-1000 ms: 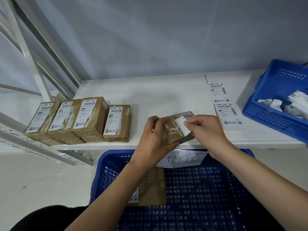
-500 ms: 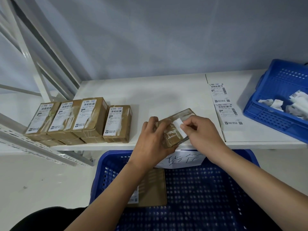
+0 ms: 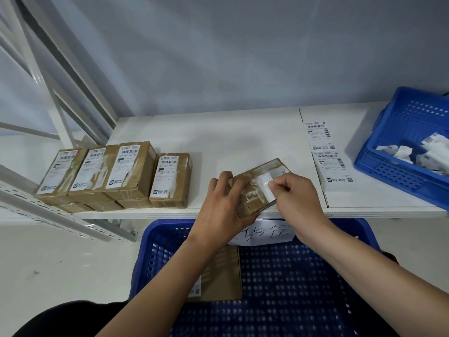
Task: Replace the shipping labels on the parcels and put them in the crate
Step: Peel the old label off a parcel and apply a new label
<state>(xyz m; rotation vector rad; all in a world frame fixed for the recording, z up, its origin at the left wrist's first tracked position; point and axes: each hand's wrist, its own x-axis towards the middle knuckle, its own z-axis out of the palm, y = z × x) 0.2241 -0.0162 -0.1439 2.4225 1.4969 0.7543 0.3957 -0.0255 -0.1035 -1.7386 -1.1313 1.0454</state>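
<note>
A small brown cardboard parcel (image 3: pixel 255 188), glossy with clear tape, sits tilted above the front edge of the white shelf (image 3: pixel 230 142). The left hand (image 3: pixel 223 210) grips its near end, fingers curled over the top and thumb beneath. The right hand (image 3: pixel 296 203) pinches a white label (image 3: pixel 266 186), partly peeled from the parcel's face, between thumb and forefinger. Both forearms reach up over a blue perforated plastic crate (image 3: pixel 303 283) below the shelf; one flat parcel (image 3: pixel 223 276) lies in it, half hidden by the left arm. At the left, four labelled boxes (image 3: pixel 116 173) stand side by side. To the right lies a strip of fresh labels (image 3: pixel 325 152), and beyond it a blue bin (image 3: pixel 401 152) holds crumpled white scraps.
</note>
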